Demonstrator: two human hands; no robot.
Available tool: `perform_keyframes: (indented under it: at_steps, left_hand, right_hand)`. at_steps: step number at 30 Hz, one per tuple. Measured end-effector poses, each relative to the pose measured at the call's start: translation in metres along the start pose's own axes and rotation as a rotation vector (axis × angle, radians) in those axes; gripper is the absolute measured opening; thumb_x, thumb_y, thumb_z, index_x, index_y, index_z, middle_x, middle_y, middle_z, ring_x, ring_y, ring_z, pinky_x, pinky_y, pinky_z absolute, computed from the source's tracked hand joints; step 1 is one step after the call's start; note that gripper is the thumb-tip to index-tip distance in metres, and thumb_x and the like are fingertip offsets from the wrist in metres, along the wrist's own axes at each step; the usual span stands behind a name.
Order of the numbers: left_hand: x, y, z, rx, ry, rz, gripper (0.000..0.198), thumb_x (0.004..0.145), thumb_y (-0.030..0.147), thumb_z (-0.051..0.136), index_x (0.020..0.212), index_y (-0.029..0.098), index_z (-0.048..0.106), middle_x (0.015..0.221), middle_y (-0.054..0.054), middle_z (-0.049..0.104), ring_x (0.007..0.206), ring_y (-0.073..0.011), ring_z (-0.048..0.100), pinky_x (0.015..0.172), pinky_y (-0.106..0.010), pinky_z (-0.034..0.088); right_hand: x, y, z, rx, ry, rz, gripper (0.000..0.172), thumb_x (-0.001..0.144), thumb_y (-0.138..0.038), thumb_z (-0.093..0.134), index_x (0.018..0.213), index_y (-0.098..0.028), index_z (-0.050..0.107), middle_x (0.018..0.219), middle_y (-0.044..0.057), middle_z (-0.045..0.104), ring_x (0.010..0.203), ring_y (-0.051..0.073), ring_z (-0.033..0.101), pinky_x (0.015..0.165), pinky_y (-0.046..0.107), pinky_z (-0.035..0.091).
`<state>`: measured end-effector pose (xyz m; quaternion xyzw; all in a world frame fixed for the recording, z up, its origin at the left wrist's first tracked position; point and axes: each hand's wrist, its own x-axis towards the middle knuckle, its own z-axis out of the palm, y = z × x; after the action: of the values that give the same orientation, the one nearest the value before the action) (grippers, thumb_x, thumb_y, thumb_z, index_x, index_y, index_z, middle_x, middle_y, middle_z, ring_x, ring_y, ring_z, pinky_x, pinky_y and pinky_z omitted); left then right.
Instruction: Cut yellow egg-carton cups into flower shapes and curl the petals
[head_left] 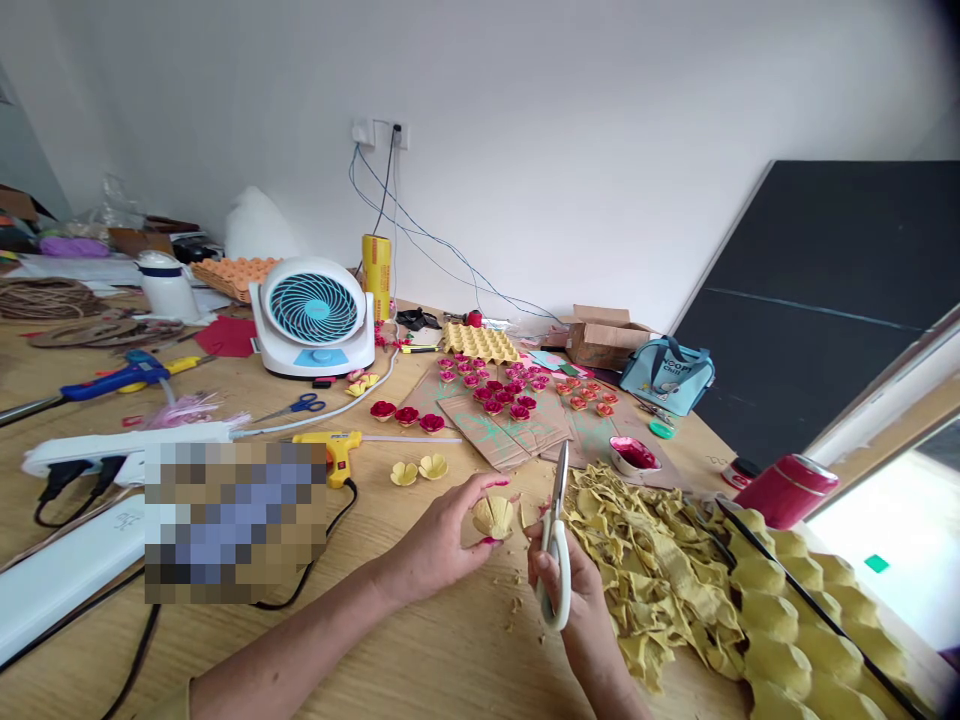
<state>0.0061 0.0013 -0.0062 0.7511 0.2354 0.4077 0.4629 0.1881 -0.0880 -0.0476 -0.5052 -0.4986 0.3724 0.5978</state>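
Observation:
Between the thumb and fingers of my left hand [439, 535] is a yellow egg-carton cup [493, 516] with slits cut down its side. My right hand [574, 590] grips a pair of white-handled scissors [555, 560]. Their blades point up and away from me, apart from the cup, and look closed. Two cut yellow cups shaped like flowers [433, 467] lie beyond my left hand. A heap of torn yellow carton scraps [652, 570] spreads beside my right hand, and small crumbs dot the table under both hands.
Yellow egg trays [780, 640] fill the right front. Red paper flowers [495, 395] stand on cardboard [517, 440], with a bowl of red paint [634, 455] nearby. A yellow glue gun [337, 455], a power strip [127, 450] with cords and a white fan [313, 315] occupy the left.

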Motion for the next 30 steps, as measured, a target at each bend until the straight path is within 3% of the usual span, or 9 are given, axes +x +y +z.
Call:
perform_keyframes:
  at_steps: [7,14,22,27,30]
  left_hand:
    - [-0.001,-0.002,0.006,-0.045,-0.002,-0.016,0.057,0.073,0.012,0.069,0.127,0.027,0.058,0.127,-0.006,0.066,0.121,-0.0276,0.057,0.105,-0.037,0.040]
    - [-0.003,-0.004,0.021,-0.280,-0.038,-0.144,0.051,0.076,0.015,0.071,0.123,0.023,0.050,0.122,-0.009,0.066,0.113,-0.0246,0.062,0.098,-0.036,0.045]
    - [-0.005,-0.027,0.035,-0.626,-0.084,-0.265,0.057,0.073,0.025,0.080,0.120,0.022,0.049,0.111,-0.006,0.068,0.102,-0.0213,0.064,0.089,-0.032,0.047]
    - [-0.003,-0.028,0.030,-0.720,-0.175,-0.297,0.068,0.067,0.033,0.085,0.123,0.021,0.049,0.105,-0.005,0.066,0.096,-0.0203,0.062,0.085,-0.031,0.044]
    - [-0.002,-0.021,0.022,-0.682,-0.177,-0.303,0.058,0.076,0.043,0.076,0.124,0.019,0.052,0.095,-0.002,0.064,0.093,-0.0187,0.058,0.082,-0.029,0.040]
  right_hand:
    - [0.001,-0.010,0.005,0.077,-0.034,0.040,0.040,0.081,-0.049,0.072,0.108,-0.022,0.061,0.072,-0.004,0.048,0.057,0.010,0.039,0.053,0.022,0.035]
    - [0.001,0.003,0.003,0.129,-0.010,0.039,0.041,0.080,-0.043,0.074,0.114,-0.025,0.060,0.085,-0.001,0.059,0.074,0.015,0.053,0.068,0.025,0.044]
    - [0.000,-0.003,0.007,0.150,0.034,0.025,0.036,0.077,-0.043,0.078,0.105,-0.024,0.063,0.076,-0.003,0.056,0.066,0.012,0.049,0.062,0.022,0.043]
    - [-0.002,-0.005,0.005,0.104,0.029,0.024,0.035,0.079,-0.043,0.077,0.105,-0.024,0.062,0.078,-0.002,0.056,0.066,0.012,0.049,0.061,0.022,0.043]
    - [-0.003,-0.005,0.004,0.060,-0.013,0.016,0.036,0.080,-0.042,0.075,0.109,-0.025,0.061,0.081,-0.002,0.057,0.066,0.013,0.048,0.059,0.023,0.041]
